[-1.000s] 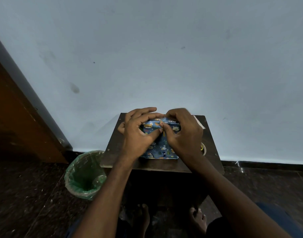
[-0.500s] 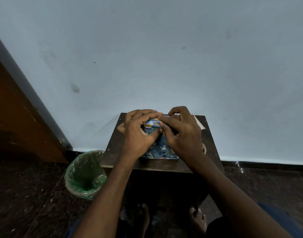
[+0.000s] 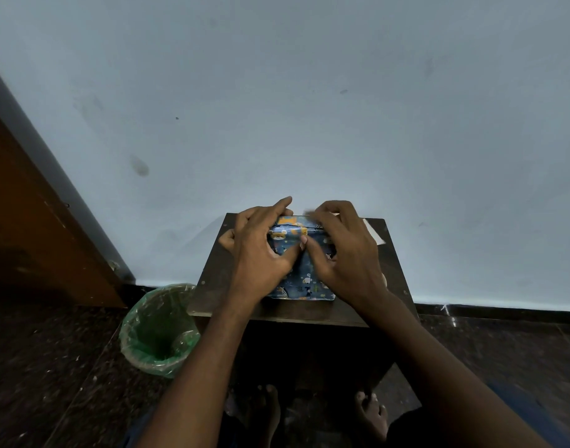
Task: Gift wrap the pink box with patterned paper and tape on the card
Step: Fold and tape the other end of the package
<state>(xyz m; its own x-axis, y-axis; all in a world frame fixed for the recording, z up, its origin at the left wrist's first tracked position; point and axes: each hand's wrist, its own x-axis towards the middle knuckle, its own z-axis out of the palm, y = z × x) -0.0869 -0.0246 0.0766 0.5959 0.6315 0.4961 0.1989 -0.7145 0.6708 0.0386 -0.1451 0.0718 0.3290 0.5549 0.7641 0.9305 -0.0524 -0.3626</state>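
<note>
A box wrapped in blue patterned paper (image 3: 304, 282) lies on a small dark wooden table (image 3: 212, 276). No pink shows through the paper. My left hand (image 3: 261, 250) rests on the box's left part, thumb pressing the paper at the middle, fingers stretched toward the far edge. My right hand (image 3: 341, 250) lies over the right part, thumb beside the left thumb, curled fingertips pinching the paper at the far top edge. A white card (image 3: 374, 234) pokes out behind my right hand.
A bin with a green plastic liner (image 3: 159, 331) stands on the dark floor left of the table. A pale wall rises right behind the table, a brown door (image 3: 28, 221) at far left. My bare feet (image 3: 370, 412) are under the table.
My left fingers have straightened and lifted toward the far edge. My right fingers have shifted along the top edge of the paper. The box has stayed put.
</note>
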